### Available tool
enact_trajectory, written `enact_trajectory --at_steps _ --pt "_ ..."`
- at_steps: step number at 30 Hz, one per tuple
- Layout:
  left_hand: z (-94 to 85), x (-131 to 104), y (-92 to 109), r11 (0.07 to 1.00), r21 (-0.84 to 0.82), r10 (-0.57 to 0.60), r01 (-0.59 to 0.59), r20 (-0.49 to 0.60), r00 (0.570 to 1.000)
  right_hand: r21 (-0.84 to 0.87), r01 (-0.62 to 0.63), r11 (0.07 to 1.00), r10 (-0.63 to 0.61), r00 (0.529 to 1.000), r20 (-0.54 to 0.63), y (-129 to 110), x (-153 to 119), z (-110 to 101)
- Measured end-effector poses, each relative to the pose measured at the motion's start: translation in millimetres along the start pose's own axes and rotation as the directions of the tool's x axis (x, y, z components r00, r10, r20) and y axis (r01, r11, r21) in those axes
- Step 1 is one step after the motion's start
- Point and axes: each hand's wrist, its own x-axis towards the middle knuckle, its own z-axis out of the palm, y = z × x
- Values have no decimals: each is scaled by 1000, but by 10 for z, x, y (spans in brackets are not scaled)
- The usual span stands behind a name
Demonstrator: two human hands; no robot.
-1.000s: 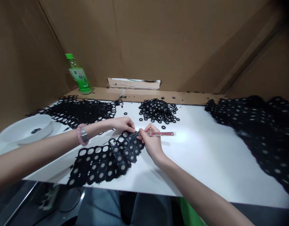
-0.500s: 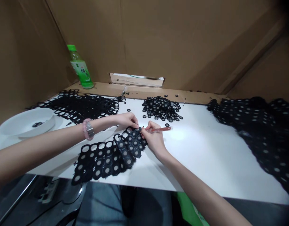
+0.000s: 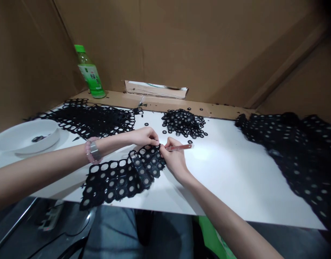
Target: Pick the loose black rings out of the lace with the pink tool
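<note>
A black rubbery sheet (image 3: 121, 181) studded with pale-centred rings lies across the front of the white table, with a row of empty holes along its far edge. My left hand (image 3: 145, 136) pinches the sheet's far right corner between thumb and fingertips. Close beside it, my right hand (image 3: 176, 158) is closed round a slim tool with a reddish-brown handle (image 3: 181, 147); its tip meets the same corner, hidden by the fingers. Behind the hands is a pile of small black rings (image 3: 183, 122), with a few loose ones around it.
Black netting with emptied holes (image 3: 100, 118) lies at the back left, near a white bowl (image 3: 50, 135) holding a few dark pieces. A green drink bottle (image 3: 91, 77) stands by the cardboard wall (image 3: 181, 43). More ring-studded black sheet (image 3: 295, 158) is heaped at the right.
The whole view has shifted slightly. Both hands stay at the sheet's corner, and the tool's handle has barely changed its angle.
</note>
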Motion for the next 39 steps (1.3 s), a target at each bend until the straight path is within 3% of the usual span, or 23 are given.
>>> enact_trajectory --at_steps 6,11,15,18,23,26,31,39 --pt "-64 -28 -52 992 -102 -73 71 -18 997 225 -86 970 92 996 -17 6 18 -3" --pt "-97 -115 -54 975 -190 -119 112 -29 992 359 -18 933 70 989 -132 -53 70 -81" --pt "15 -171 6 938 -338 -163 77 -234 959 410 35 911 104 945 -311 -152 150 -120" --pt "125 -154 -25 898 -438 -193 25 -343 919 526 -10 850 228 908 -352 -226 224 11" --pt "57 -93 -221 928 -366 -195 68 -322 926 628 -110 771 369 880 -299 -172 330 431" --pt "-88 -34 -335 957 -278 -172 87 -298 939 552 -130 823 338 894 -294 -60 341 562" --pt "-227 104 -440 989 -135 -90 52 -294 952 251 -53 967 146 917 -370 54 305 555" --pt "-229 147 -479 996 -89 -56 31 -291 955 -28 -25 999 12 917 -398 25 287 521"
